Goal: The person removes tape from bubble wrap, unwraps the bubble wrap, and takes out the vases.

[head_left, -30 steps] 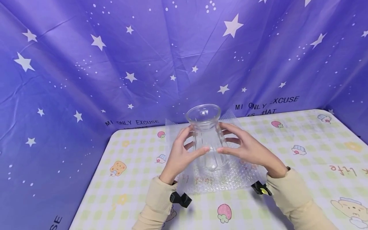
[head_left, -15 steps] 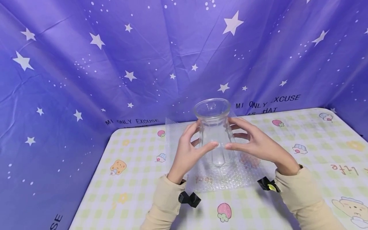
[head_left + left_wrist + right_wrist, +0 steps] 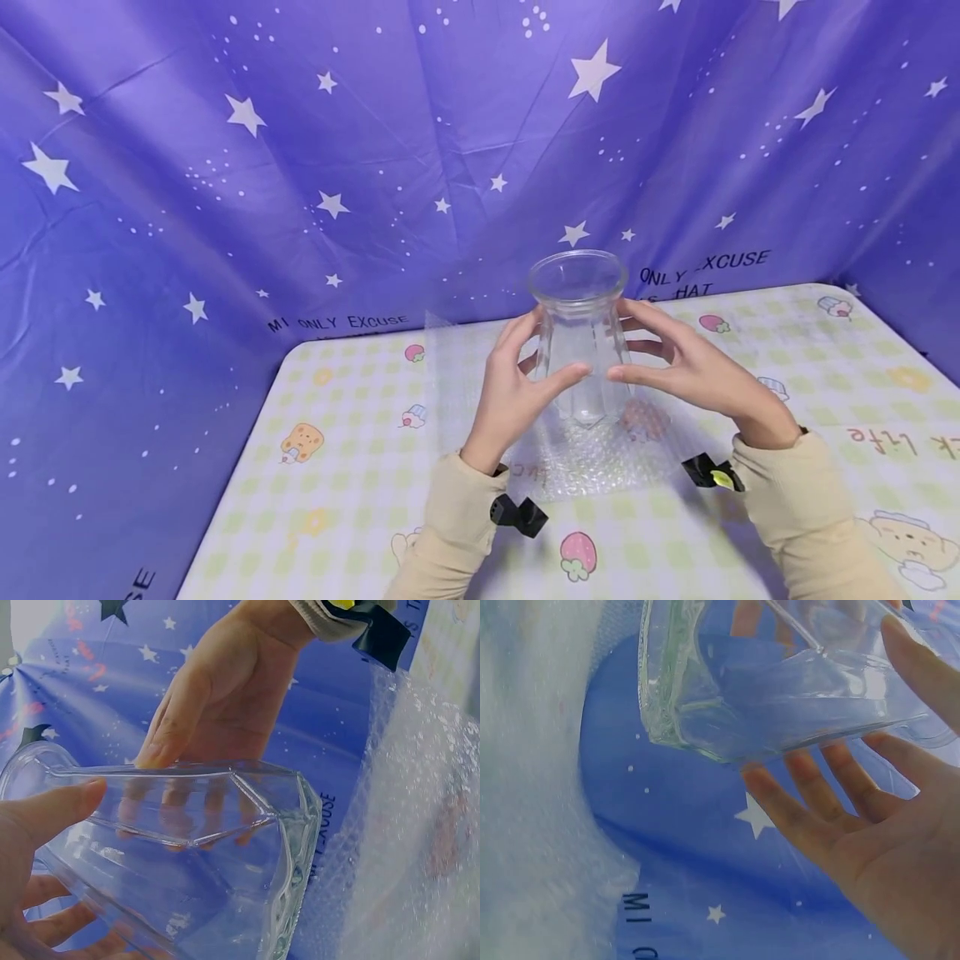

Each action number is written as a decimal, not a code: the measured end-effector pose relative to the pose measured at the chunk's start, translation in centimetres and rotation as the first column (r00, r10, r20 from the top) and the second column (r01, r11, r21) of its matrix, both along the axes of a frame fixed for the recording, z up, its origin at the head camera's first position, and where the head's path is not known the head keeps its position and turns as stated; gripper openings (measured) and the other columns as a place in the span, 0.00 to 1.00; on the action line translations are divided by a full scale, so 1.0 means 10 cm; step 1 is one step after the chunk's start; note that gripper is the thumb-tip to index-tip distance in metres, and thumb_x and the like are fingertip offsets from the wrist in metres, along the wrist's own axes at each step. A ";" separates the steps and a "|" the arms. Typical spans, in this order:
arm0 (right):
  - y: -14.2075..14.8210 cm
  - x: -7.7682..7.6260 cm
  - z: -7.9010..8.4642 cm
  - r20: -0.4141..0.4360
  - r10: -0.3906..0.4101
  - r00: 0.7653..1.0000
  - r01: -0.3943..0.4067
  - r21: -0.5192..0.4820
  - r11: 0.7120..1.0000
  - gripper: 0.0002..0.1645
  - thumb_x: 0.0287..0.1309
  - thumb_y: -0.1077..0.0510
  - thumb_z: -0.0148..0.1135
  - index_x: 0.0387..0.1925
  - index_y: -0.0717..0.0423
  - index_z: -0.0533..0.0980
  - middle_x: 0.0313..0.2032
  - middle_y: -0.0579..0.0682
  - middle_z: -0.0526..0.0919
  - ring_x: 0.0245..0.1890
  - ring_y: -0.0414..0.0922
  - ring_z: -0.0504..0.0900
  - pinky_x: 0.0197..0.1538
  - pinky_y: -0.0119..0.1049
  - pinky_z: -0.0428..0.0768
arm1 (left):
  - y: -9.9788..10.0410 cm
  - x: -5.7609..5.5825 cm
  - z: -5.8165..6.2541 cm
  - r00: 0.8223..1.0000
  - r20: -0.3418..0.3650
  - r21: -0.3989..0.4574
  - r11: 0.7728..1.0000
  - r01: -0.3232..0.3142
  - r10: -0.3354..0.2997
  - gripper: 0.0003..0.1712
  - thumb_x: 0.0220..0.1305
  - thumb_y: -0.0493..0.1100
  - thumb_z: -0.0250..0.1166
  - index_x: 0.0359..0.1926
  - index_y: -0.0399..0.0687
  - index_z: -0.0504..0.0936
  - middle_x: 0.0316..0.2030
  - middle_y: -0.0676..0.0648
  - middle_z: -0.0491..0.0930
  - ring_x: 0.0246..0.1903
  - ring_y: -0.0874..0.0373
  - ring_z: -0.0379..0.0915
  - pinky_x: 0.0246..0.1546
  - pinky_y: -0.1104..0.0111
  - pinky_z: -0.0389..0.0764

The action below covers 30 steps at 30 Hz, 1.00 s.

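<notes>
Both hands hold a clear glass vase [image 3: 582,337] upright, its flared round rim at the top and its faceted base below. My left hand [image 3: 513,396] grips the left side, thumb across the near face. Opposite it, my right hand [image 3: 697,371] grips the right side, and the two thumb tips almost meet in front. In the left wrist view the fingers behind show through the glass vase [image 3: 202,866]. A sheet of bubble wrap [image 3: 592,471] lies flat under the vase; both wrist views show a gap between it and the base.
A table with a checked, cartoon-printed cover [image 3: 360,467] carries the bubble wrap. Behind it hangs a purple curtain [image 3: 405,150] with white stars, close to the table's far edge. Small black devices [image 3: 517,515] sit at both wrists.
The hands have moved to the right with the vase, and its rim stands slightly higher in the head view. The grip stays the same, and the bubble wrap stays on the table.
</notes>
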State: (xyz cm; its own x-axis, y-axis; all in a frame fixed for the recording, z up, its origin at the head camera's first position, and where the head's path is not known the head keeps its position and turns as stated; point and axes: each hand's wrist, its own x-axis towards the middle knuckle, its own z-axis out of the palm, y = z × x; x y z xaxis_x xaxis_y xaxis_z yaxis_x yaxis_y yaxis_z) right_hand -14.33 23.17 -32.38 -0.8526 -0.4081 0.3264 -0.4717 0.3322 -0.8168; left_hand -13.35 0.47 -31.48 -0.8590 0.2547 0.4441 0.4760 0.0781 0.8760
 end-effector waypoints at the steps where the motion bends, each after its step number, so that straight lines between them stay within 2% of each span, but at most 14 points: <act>1: 0.02 -0.01 0.00 -0.015 0.011 1.000 -0.011 -0.005 1.000 0.49 0.50 0.63 0.67 0.69 0.43 0.54 0.65 0.46 0.59 0.60 0.43 0.66 0.56 0.27 0.70 | 0.02 -0.03 -0.04 1.000 -0.005 0.002 1.000 -0.003 0.003 0.40 0.48 0.42 0.73 0.63 0.60 0.67 0.55 0.57 0.68 0.54 0.62 0.66 0.48 0.63 0.76; 5: 0.09 -0.03 0.03 -0.069 0.055 0.996 -0.058 -0.037 0.998 0.48 0.49 0.70 0.65 0.69 0.48 0.55 0.64 0.51 0.60 0.59 0.43 0.66 0.57 0.27 0.69 | 0.11 -0.13 -0.17 0.999 -0.040 0.013 1.000 -0.004 0.004 0.40 0.47 0.46 0.73 0.62 0.68 0.67 0.56 0.61 0.67 0.55 0.64 0.64 0.50 0.66 0.74; 8: 0.16 -0.03 0.06 -0.087 0.073 0.994 -0.079 -0.071 0.994 0.47 0.47 0.75 0.64 0.68 0.52 0.56 0.63 0.53 0.62 0.59 0.44 0.67 0.58 0.29 0.69 | 0.19 -0.16 -0.17 0.998 -0.069 0.032 0.999 0.014 -0.012 0.40 0.47 0.46 0.73 0.62 0.66 0.67 0.56 0.59 0.67 0.56 0.63 0.64 0.51 0.67 0.74; 11: 0.24 -0.02 0.08 -0.104 0.087 0.991 -0.097 -0.100 0.990 0.47 0.46 0.78 0.62 0.67 0.58 0.57 0.62 0.55 0.62 0.58 0.45 0.66 0.58 0.28 0.69 | 0.27 -0.15 -0.12 0.998 -0.066 0.036 0.999 0.027 -0.024 0.40 0.47 0.45 0.73 0.62 0.63 0.68 0.56 0.58 0.67 0.56 0.63 0.64 0.51 0.68 0.73; 14: 0.32 -0.01 0.08 -0.108 0.094 0.990 -0.106 -0.114 0.988 0.46 0.45 0.81 0.60 0.66 0.61 0.57 0.62 0.57 0.61 0.59 0.46 0.66 0.58 0.28 0.68 | 0.33 -0.08 -0.01 0.998 -0.056 0.028 0.999 0.028 -0.027 0.40 0.47 0.42 0.73 0.63 0.55 0.68 0.57 0.55 0.68 0.56 0.63 0.63 0.52 0.68 0.73; 17: 0.41 -0.01 0.07 -0.090 0.080 0.993 -0.091 -0.118 0.989 0.47 0.44 0.81 0.60 0.67 0.60 0.57 0.62 0.58 0.60 0.60 0.45 0.65 0.58 0.28 0.68 | 0.39 -0.01 0.10 0.998 -0.057 0.009 1.000 0.027 -0.027 0.39 0.48 0.39 0.73 0.63 0.47 0.68 0.57 0.50 0.68 0.56 0.61 0.63 0.52 0.67 0.73; 20: 0.49 -0.01 0.07 -0.077 0.073 0.994 -0.082 -0.122 0.989 0.47 0.44 0.81 0.60 0.67 0.60 0.57 0.63 0.59 0.59 0.60 0.45 0.65 0.58 0.28 0.68 | 0.45 0.00 0.12 0.997 -0.072 -0.008 1.000 0.026 -0.026 0.39 0.47 0.38 0.73 0.62 0.44 0.68 0.57 0.49 0.68 0.56 0.62 0.64 0.52 0.67 0.73; 23: 0.57 0.00 0.05 -0.071 0.081 0.994 -0.089 -0.120 0.989 0.47 0.45 0.82 0.59 0.67 0.63 0.55 0.64 0.61 0.57 0.60 0.45 0.66 0.56 0.28 0.70 | 0.54 -0.06 0.04 0.996 -0.085 -0.011 1.000 0.024 -0.024 0.39 0.46 0.39 0.73 0.62 0.45 0.69 0.56 0.49 0.68 0.55 0.63 0.64 0.52 0.68 0.72; 26: 0.64 0.02 0.03 -0.018 0.043 0.999 -0.045 -0.102 0.994 0.47 0.46 0.80 0.60 0.68 0.58 0.56 0.64 0.58 0.58 0.59 0.43 0.68 0.54 0.27 0.72 | 0.65 -0.15 -0.10 0.994 -0.106 -0.017 1.000 0.014 -0.016 0.40 0.46 0.41 0.74 0.62 0.49 0.69 0.57 0.52 0.68 0.55 0.64 0.64 0.52 0.70 0.72; 30: 0.73 0.02 -0.01 0.009 0.018 1.000 -0.017 -0.109 0.994 0.47 0.45 0.81 0.60 0.67 0.58 0.57 0.64 0.57 0.60 0.59 0.43 0.68 0.55 0.28 0.72 | 0.77 -0.24 -0.25 0.990 -0.141 -0.031 0.999 0.017 -0.021 0.43 0.45 0.46 0.74 0.64 0.53 0.66 0.59 0.53 0.67 0.57 0.65 0.62 0.53 0.71 0.71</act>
State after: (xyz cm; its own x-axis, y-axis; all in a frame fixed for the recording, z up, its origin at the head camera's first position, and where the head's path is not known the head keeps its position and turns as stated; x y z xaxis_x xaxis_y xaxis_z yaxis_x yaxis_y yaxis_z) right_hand -14.17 30.49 -32.47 -0.8492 -0.3856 0.3609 -0.4681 0.2330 -0.8524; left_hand -15.75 8.18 -33.97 -0.7829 0.2851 0.5530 0.5968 0.0929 0.7970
